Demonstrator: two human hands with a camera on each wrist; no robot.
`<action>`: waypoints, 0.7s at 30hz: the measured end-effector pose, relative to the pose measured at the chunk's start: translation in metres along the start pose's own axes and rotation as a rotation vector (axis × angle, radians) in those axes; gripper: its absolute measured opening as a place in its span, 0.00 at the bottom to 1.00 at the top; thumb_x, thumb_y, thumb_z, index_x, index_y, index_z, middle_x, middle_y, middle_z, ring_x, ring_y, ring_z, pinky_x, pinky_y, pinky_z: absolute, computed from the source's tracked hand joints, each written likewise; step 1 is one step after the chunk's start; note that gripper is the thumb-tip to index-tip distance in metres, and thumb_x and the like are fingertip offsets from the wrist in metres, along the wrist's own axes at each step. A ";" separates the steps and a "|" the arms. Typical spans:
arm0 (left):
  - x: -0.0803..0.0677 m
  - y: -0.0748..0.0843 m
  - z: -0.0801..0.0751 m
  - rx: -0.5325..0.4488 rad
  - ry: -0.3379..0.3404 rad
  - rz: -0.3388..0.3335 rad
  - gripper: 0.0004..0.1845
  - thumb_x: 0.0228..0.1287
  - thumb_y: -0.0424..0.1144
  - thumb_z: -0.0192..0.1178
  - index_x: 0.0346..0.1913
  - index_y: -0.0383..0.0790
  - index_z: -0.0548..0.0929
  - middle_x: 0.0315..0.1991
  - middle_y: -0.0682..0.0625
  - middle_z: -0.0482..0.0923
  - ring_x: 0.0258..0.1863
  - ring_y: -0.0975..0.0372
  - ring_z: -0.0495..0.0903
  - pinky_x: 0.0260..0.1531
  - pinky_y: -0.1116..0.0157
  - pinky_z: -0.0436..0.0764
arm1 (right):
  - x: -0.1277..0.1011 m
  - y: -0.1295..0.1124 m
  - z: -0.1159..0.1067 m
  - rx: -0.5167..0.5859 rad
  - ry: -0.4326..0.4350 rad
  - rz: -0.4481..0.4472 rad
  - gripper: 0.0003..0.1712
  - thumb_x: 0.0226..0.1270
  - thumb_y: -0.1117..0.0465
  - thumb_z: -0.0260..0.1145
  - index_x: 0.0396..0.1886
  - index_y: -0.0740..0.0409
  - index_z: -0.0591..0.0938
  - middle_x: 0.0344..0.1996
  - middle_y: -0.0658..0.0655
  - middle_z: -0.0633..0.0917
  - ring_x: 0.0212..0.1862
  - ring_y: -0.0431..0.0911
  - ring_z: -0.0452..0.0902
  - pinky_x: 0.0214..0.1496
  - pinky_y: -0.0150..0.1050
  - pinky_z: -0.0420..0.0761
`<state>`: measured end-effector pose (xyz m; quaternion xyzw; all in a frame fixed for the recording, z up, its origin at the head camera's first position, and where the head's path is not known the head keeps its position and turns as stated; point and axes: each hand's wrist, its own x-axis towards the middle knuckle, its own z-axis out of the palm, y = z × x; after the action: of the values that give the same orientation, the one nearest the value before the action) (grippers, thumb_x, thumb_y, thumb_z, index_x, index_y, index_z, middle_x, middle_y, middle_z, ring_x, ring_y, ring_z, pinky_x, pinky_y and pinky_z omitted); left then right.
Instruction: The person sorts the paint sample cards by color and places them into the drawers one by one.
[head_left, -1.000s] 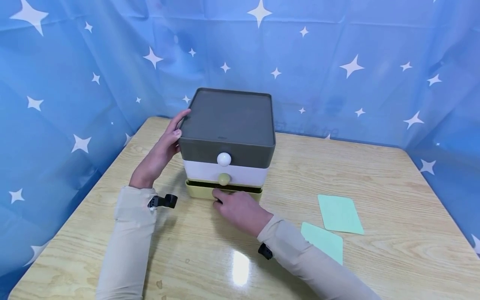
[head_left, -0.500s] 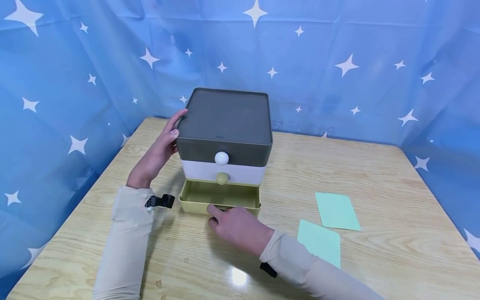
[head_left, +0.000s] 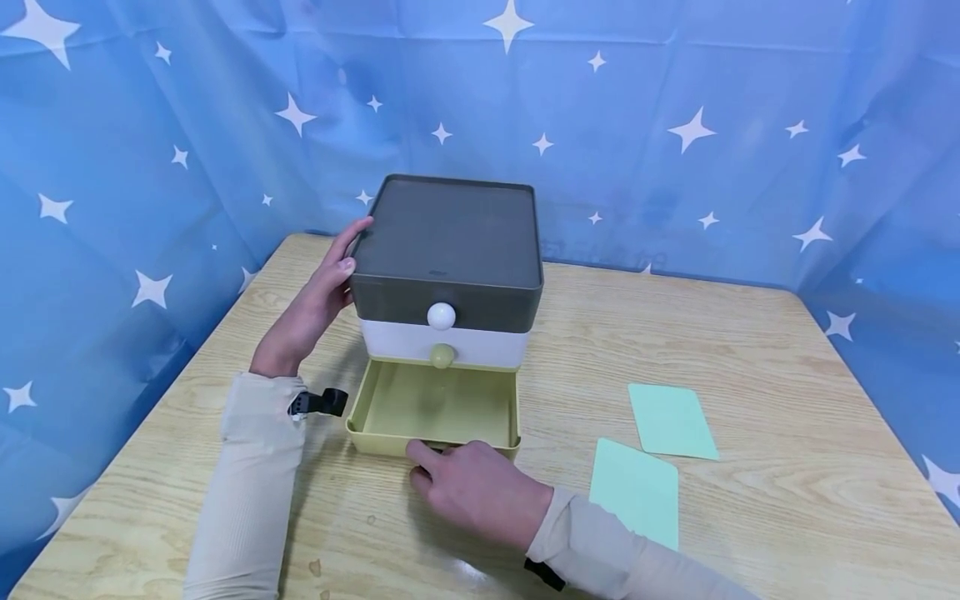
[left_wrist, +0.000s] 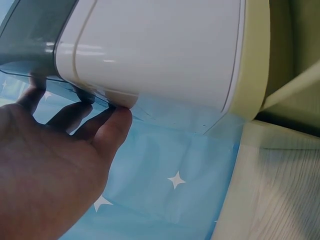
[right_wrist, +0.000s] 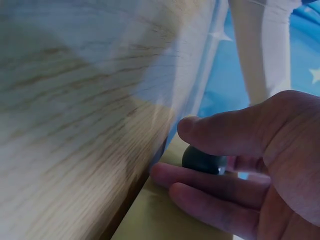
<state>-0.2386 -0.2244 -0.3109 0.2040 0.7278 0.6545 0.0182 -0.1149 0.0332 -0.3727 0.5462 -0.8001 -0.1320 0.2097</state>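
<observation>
I see a drawer unit (head_left: 450,267) standing at the centre of the frame on a table (head_left: 750,333), with a curtain (head_left: 675,125) behind it across the top. Its bottom drawer (head_left: 431,412) juts out toward the lower centre. My left hand (head_left: 311,308) rests on the unit's left side; my right hand (head_left: 472,487) is at the drawer's front, lower centre. Two cards (head_left: 652,458) lie on the table at lower right.

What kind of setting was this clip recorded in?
Probably a staged recording booth, not a lived-in room: a blue star-print cloth backdrop walls in a wooden table that bears a three-drawer organiser and two green cards.
</observation>
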 end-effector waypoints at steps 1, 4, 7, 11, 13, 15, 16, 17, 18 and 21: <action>0.000 0.000 0.000 -0.001 0.001 -0.001 0.30 0.78 0.53 0.35 0.80 0.67 0.49 0.81 0.51 0.44 0.76 0.52 0.53 0.67 0.48 0.57 | 0.000 0.000 0.000 -0.001 0.001 0.002 0.10 0.56 0.66 0.66 0.25 0.46 0.77 0.39 0.45 0.73 0.16 0.34 0.62 0.14 0.31 0.65; 0.000 0.000 0.000 -0.005 0.000 -0.001 0.30 0.78 0.53 0.35 0.80 0.67 0.49 0.81 0.52 0.44 0.76 0.52 0.53 0.67 0.48 0.57 | -0.002 -0.001 0.000 -0.011 0.008 0.004 0.10 0.55 0.66 0.67 0.25 0.46 0.77 0.38 0.45 0.73 0.16 0.33 0.62 0.14 0.31 0.64; 0.001 0.000 0.001 -0.014 0.004 -0.003 0.29 0.78 0.52 0.35 0.79 0.67 0.50 0.81 0.52 0.45 0.75 0.54 0.55 0.65 0.51 0.58 | -0.003 -0.003 0.000 0.001 0.022 0.004 0.10 0.54 0.67 0.66 0.24 0.46 0.76 0.37 0.44 0.73 0.15 0.33 0.59 0.14 0.30 0.62; 0.001 0.000 0.000 -0.022 0.012 -0.006 0.29 0.78 0.51 0.34 0.79 0.66 0.51 0.80 0.51 0.48 0.71 0.56 0.59 0.62 0.56 0.61 | -0.005 -0.004 -0.001 0.023 0.035 0.009 0.11 0.53 0.68 0.65 0.23 0.47 0.75 0.37 0.44 0.72 0.15 0.34 0.56 0.13 0.30 0.59; 0.001 0.000 0.000 -0.024 0.013 -0.006 0.29 0.78 0.50 0.34 0.79 0.66 0.51 0.80 0.51 0.48 0.70 0.57 0.59 0.62 0.57 0.61 | -0.006 -0.004 -0.001 0.019 0.034 0.008 0.10 0.52 0.68 0.64 0.24 0.47 0.75 0.37 0.45 0.72 0.15 0.34 0.55 0.13 0.30 0.58; 0.001 0.000 0.000 -0.031 0.014 -0.006 0.30 0.78 0.50 0.35 0.80 0.65 0.51 0.79 0.50 0.48 0.70 0.57 0.60 0.62 0.58 0.61 | -0.006 -0.005 -0.001 0.018 0.035 0.005 0.10 0.51 0.68 0.64 0.24 0.48 0.76 0.38 0.45 0.72 0.15 0.34 0.55 0.14 0.30 0.58; 0.001 0.000 0.000 -0.033 0.014 -0.006 0.30 0.78 0.50 0.35 0.80 0.65 0.51 0.80 0.50 0.48 0.70 0.58 0.60 0.62 0.58 0.61 | -0.007 -0.005 -0.001 0.021 0.036 0.004 0.10 0.52 0.68 0.65 0.25 0.48 0.76 0.38 0.45 0.73 0.15 0.34 0.55 0.14 0.30 0.58; 0.000 0.000 0.000 -0.036 0.014 -0.007 0.30 0.78 0.51 0.35 0.79 0.66 0.51 0.80 0.50 0.48 0.70 0.58 0.60 0.62 0.58 0.61 | -0.007 -0.005 0.000 0.022 0.038 0.003 0.09 0.52 0.67 0.65 0.25 0.48 0.76 0.38 0.45 0.72 0.15 0.34 0.55 0.14 0.30 0.58; 0.000 -0.001 0.000 -0.038 0.014 -0.007 0.30 0.78 0.51 0.35 0.79 0.66 0.51 0.80 0.51 0.48 0.70 0.58 0.60 0.62 0.58 0.61 | -0.007 -0.005 0.000 0.025 0.041 0.001 0.10 0.53 0.67 0.65 0.25 0.48 0.76 0.38 0.45 0.72 0.15 0.34 0.55 0.14 0.30 0.58; 0.000 0.000 0.000 -0.033 0.012 -0.009 0.30 0.78 0.51 0.35 0.79 0.66 0.51 0.80 0.52 0.47 0.71 0.58 0.59 0.62 0.58 0.61 | -0.007 -0.007 0.000 0.035 0.055 -0.005 0.10 0.55 0.66 0.66 0.24 0.48 0.75 0.36 0.45 0.72 0.15 0.35 0.56 0.14 0.30 0.57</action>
<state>-0.2385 -0.2244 -0.3113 0.1964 0.7180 0.6675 0.0201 -0.1070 0.0371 -0.3769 0.5551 -0.7950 -0.1034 0.2218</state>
